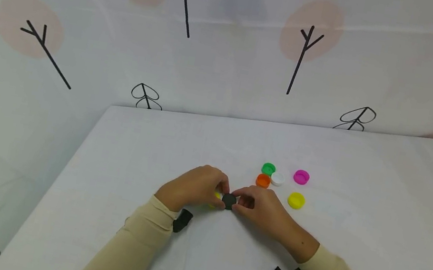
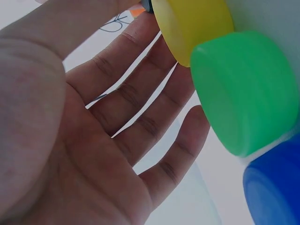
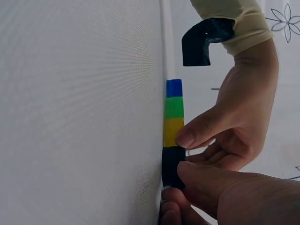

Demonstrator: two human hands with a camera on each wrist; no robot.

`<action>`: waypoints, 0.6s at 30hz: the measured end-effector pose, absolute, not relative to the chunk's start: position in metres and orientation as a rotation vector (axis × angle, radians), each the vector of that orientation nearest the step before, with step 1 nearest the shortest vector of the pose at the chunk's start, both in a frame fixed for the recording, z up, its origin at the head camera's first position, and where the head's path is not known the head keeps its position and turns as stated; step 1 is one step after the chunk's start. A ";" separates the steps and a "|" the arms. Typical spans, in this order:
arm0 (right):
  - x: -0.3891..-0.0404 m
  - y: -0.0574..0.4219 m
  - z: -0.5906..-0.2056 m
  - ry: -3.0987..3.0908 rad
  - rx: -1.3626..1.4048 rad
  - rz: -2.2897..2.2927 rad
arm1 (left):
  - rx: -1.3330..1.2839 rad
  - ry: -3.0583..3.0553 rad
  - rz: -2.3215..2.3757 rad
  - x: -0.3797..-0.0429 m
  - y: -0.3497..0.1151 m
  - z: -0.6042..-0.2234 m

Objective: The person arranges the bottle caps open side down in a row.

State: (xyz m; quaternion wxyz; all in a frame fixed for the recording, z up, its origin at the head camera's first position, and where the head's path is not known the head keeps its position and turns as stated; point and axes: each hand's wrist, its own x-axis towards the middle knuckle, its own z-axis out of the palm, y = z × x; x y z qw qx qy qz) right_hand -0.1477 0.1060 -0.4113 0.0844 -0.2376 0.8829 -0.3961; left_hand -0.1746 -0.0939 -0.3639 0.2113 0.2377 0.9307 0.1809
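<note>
One black cap (image 1: 229,201), pinched by the right hand (image 1: 266,211), touches a yellow cap (image 2: 201,26) the left hand (image 1: 196,185) pinches, toward the tabletop's (image 1: 366,195) left edge.

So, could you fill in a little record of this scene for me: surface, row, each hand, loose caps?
Surface: white table
Row: blue cap, green cap, yellow cap, black cap, in that order
Left hand: holds the row's yellow cap
Right hand: pinches the black cap
Loose, clustered: second green cap, orange cap, white cap
Loose, apart: pink cap, second yellow cap
</note>
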 end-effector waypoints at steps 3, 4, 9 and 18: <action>-0.148 0.106 -0.411 2.636 -0.718 -1.183 | 0.661 2.590 0.496 -0.174 -0.094 -0.363; -0.148 0.106 -0.410 2.635 -0.718 -1.183 | 0.659 2.592 0.494 -0.174 -0.094 -0.363; -0.148 0.105 -0.406 2.619 -0.724 -1.181 | 0.654 2.597 0.466 -0.172 -0.094 -0.359; -0.148 0.122 -0.386 2.712 -0.738 -1.187 | 0.678 2.711 0.472 -0.168 -0.089 -0.352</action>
